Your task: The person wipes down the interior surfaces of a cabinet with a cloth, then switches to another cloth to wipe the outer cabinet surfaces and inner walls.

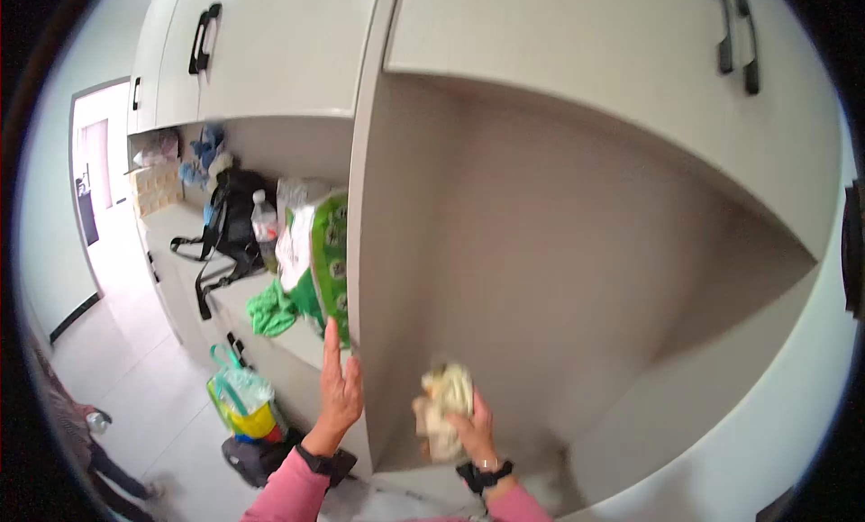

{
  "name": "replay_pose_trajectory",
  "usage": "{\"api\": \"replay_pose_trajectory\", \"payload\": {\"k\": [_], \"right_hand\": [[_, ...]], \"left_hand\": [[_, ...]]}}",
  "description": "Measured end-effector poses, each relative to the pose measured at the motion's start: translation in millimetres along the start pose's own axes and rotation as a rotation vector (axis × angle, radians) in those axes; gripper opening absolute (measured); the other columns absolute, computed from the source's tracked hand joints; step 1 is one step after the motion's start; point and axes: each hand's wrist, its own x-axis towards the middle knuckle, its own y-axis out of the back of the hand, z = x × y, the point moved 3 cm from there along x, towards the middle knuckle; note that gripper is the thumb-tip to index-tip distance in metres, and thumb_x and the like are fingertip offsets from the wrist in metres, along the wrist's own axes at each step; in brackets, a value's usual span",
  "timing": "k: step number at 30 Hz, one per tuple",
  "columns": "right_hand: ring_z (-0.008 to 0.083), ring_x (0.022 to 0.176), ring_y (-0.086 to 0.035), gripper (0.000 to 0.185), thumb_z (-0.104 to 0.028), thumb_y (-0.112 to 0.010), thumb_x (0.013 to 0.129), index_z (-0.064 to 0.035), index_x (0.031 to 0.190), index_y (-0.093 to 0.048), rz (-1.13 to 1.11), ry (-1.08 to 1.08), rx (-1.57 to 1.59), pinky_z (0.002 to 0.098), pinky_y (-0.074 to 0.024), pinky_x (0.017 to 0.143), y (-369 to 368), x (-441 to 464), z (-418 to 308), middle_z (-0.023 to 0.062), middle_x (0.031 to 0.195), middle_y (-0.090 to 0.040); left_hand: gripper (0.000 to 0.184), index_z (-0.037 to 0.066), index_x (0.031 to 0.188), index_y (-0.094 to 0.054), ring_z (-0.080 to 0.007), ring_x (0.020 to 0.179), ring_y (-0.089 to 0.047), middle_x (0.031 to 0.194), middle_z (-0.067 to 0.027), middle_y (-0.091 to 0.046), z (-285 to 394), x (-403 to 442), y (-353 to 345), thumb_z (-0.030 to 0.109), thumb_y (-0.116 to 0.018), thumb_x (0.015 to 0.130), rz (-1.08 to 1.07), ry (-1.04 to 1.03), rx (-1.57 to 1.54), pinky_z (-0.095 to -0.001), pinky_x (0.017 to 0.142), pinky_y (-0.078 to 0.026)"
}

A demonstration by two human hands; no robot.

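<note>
A crumpled cream cloth [448, 412] is gripped in my right hand [476, 427], in front of the tall open cabinet recess [541, 252]. The cloth looks slightly blurred, with small brownish patches. My left hand [341, 391] has its fingers stretched out and holds nothing. It is at the front edge of the upright cabinet panel [359, 252]; whether it touches the panel I cannot tell. Just beyond its fingertips are a green-and-white plastic package [330, 261] and a bright green cloth [270, 308] on the counter.
Along the counter [194, 225] sit a black backpack [236, 207], a plastic bottle [264, 220] and a box [158, 189]. On the floor, a colourful bag [243, 400] rests by a dark bag [248, 459]. Another person [81, 432] stands at lower left. Cabinet doors [577, 36] hang overhead.
</note>
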Motion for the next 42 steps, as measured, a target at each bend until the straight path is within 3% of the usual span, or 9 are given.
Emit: {"api": "replay_pose_trajectory", "payload": {"k": [8, 10, 13, 17, 21, 26, 32, 36, 42], "right_hand": [[0.0510, 0.118, -0.035, 0.070, -0.029, -0.057, 0.082, 0.0082, 0.133, -0.027, 0.059, 0.846, -0.248, 0.0567, -0.0216, 0.100, -115.7, 104.7, -14.6, 0.0363, 0.127, -0.035], [0.0519, 0.119, -0.033, 0.062, -0.026, -0.055, 0.084, 0.0021, 0.133, -0.030, 0.136, 0.958, -0.344, 0.0530, -0.0241, 0.102, -132.4, 118.1, -7.9, 0.0360, 0.130, -0.029], [0.0588, 0.120, -0.021, 0.082, -0.050, -0.059, 0.074, -0.0076, 0.138, -0.029, 0.107, 1.192, -0.310, 0.0662, -0.0181, 0.095, -127.7, 179.2, -48.0, 0.0334, 0.139, -0.014], [0.0465, 0.107, -0.044, 0.059, -0.031, -0.056, 0.083, -0.0073, 0.133, -0.037, 0.096, 0.809, 0.055, 0.0480, -0.0345, 0.093, -96.9, 293.7, -154.4, 0.0240, 0.126, -0.043], [0.0418, 0.111, -0.045, 0.053, -0.030, -0.050, 0.088, -0.0003, 0.130, -0.037, 0.223, 0.880, -0.008, 0.0442, -0.0336, 0.095, -73.9, 356.2, -87.2, 0.0256, 0.125, -0.044], [0.0293, 0.112, -0.042, 0.048, -0.022, -0.042, 0.094, 0.0114, 0.127, -0.031, 0.214, 0.256, 0.075, 0.0353, -0.0285, 0.098, -94.6, 240.7, 88.0, 0.0233, 0.124, -0.044], [0.0437, 0.124, -0.029, 0.062, -0.026, -0.046, 0.092, 0.0129, 0.133, -0.021, 0.017, -0.073, 0.087, 0.0464, -0.0169, 0.105, -123.0, 111.9, 180.8, 0.0321, 0.132, -0.032], [0.0465, 0.122, -0.030, 0.068, -0.029, -0.054, 0.086, 0.0045, 0.137, -0.023, -0.162, 0.763, -0.169, 0.0557, -0.0163, 0.102, -115.3, 166.7, 47.6, 0.0327, 0.132, -0.032], [0.0510, 0.113, -0.034, 0.070, -0.028, -0.061, 0.080, -0.0093, 0.139, -0.028, 0.296, 1.316, -0.183, 0.0584, -0.0265, 0.096, -93.7, 309.0, -145.2, 0.0346, 0.128, -0.031]], "left_hand": [[0.062, -0.007, 0.134, -0.027, -0.0310, 0.121, -0.039, 0.132, -0.0217, -0.039, -46.3, 21.5, -29.4, 0.040, -0.032, 0.093, -0.016, -0.007, 0.012, -0.0352, 0.101, -0.029], [0.076, -0.009, 0.129, -0.031, -0.0322, 0.114, -0.044, 0.124, -0.0226, -0.043, -52.3, 27.9, -34.5, 0.056, -0.027, 0.090, 0.048, -0.073, 0.012, -0.0358, 0.096, -0.033], [0.074, -0.009, 0.128, -0.032, -0.0311, 0.111, -0.046, 0.122, -0.0222, -0.045, -59.9, 40.0, -36.7, 0.054, -0.031, 0.090, 0.079, -0.096, 0.060, -0.0354, 0.094, -0.034], [0.071, -0.010, 0.126, -0.034, -0.0290, 0.106, -0.049, 0.119, -0.0214, -0.047, -62.7, 15.2, -39.7, 0.051, -0.038, 0.089, 0.142, -0.090, 0.080, -0.0347, 0.090, -0.037], [0.061, -0.007, 0.121, -0.039, -0.0246, 0.084, -0.054, 0.098, -0.0151, -0.055, -59.3, 17.2, -41.4, 0.043, -0.047, 0.088, 0.197, -0.068, 0.103, -0.0327, 0.076, -0.043], [0.039, -0.002, 0.114, -0.045, -0.0206, 0.082, -0.054, 0.092, -0.0127, -0.056, -52.0, 17.5, -42.1, 0.021, -0.057, 0.084, 0.144, 0.079, 0.024, -0.0300, 0.073, -0.044], [0.032, 0.000, 0.108, -0.049, -0.0213, 0.082, -0.055, 0.094, -0.0114, -0.056, -52.3, 19.9, -44.8, 0.006, -0.061, 0.079, 0.172, 0.039, 0.011, -0.0303, 0.074, -0.044], [0.028, -0.001, 0.105, -0.051, -0.0212, 0.087, -0.054, 0.097, -0.0109, -0.055, -58.8, 16.1, -42.4, 0.007, -0.059, 0.080, 0.173, 0.090, 0.027, -0.0307, 0.077, -0.043], [0.026, -0.002, 0.104, -0.052, -0.0223, 0.084, -0.056, 0.094, -0.0124, -0.056, -55.6, 17.7, -44.2, 0.007, -0.057, 0.080, 0.199, 0.054, 0.008, -0.0314, 0.076, -0.043]]}}
